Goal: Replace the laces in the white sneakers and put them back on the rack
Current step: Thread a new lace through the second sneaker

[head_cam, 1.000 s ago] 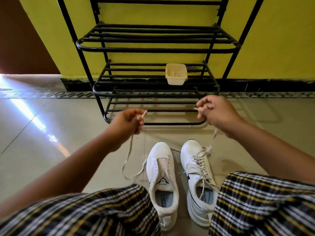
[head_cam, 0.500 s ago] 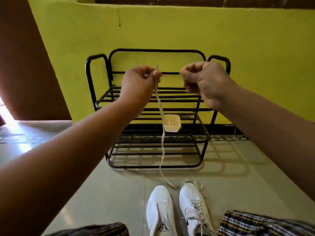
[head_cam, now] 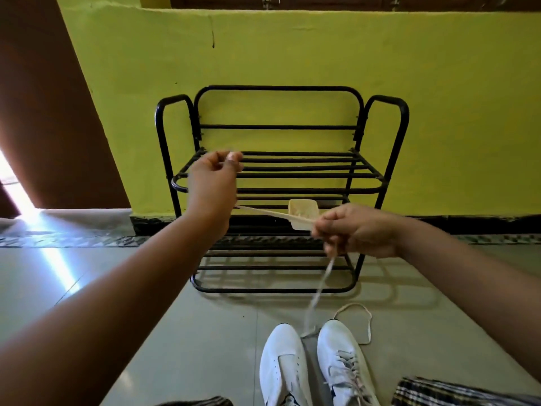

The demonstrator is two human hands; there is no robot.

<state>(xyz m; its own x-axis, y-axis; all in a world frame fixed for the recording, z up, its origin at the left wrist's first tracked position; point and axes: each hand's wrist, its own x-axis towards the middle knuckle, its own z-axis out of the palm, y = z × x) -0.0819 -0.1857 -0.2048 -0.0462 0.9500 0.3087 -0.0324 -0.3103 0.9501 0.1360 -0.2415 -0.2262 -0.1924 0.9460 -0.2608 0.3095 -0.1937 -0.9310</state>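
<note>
While both arms reach forward over the floor point(head_cam: 73, 288), the left hand point(head_cam: 215, 186) is raised at about 10 o'clock from the right hand point(head_cam: 357, 230), its fingers curled with thumb and fingertip pinched together; the lace end there is too blurred to make out. The right hand's fingers are curled round the white lace point(head_cam: 272, 213). Between the hands the lace runs taut, its long axis pointing from 10 o'clock to 4 o'clock. From the right hand it drops towards 6 o'clock, blurred, to the toes of the white sneakers point(head_cam: 284, 364), which stand side by side on the floor, toes pointing to 12 o'clock at the black rack point(head_cam: 281, 189).
</note>
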